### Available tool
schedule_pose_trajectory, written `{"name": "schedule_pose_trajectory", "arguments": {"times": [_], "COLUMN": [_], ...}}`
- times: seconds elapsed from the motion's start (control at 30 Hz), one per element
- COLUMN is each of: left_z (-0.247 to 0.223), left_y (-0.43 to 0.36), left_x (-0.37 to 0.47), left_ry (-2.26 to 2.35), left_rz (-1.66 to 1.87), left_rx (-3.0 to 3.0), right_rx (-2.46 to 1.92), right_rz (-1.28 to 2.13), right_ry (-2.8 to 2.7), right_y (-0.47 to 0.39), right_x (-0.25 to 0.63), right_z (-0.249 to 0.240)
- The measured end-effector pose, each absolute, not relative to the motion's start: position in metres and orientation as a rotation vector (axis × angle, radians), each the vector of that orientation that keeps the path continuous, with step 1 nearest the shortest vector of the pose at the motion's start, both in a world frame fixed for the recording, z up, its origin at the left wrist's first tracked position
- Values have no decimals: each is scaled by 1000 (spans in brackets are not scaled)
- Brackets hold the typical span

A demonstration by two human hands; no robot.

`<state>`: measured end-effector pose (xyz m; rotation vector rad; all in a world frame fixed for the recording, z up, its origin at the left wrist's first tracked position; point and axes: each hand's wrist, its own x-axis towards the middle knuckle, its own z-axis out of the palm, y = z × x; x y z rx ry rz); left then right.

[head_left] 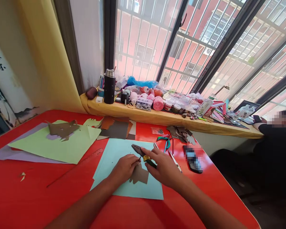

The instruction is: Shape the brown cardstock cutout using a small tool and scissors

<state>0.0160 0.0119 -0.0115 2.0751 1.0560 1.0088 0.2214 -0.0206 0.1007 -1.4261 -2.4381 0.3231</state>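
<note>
My right hand (163,165) is wrapped round a pair of pliers (137,149) with dark jaws and yellow-green handles. The jaws point up and to the left, above my left hand (125,167). Finger and thumb of that left hand are pinched together; a small dark tip shows at them, too small to name. Just below the fingers lies a brown cut-out piece (140,175) with a scalloped edge, partly covered by my hands. Under it are light blue sheets (124,190) on the red table (62,203).
Left are green paper (71,146) and a brown cut scrap (63,128). Behind lie dark sheets (118,129). To the right are teal-handled tools (165,142), a phone (192,159) and brown scraps (180,133). A black flask (109,87) stands on the crowded sill; a person (276,152) sits far right.
</note>
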Motion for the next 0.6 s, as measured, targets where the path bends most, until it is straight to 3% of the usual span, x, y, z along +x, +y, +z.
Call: {"name": "schedule_pose_trajectory", "arguments": {"times": [0.13,0.23,0.37,0.6], "left_z": [-13,-14,-12,-3], "left_y": [13,13,13,14], "left_x": [16,16,15,13], "left_ry": [1052,1062,1067,1109], "left_rz": [982,983,975,919], "left_rx": [2062,2033,1992,1899], "right_rx": [-1440,-1436,-1543,-1676], "right_rz": [359,511,563,267], "right_ry": [-2122,-2298,-2118,-2373], "right_y": [-22,-29,-29,4], "right_x": [220,219,229,254], "right_z": [97,75,57,33]}}
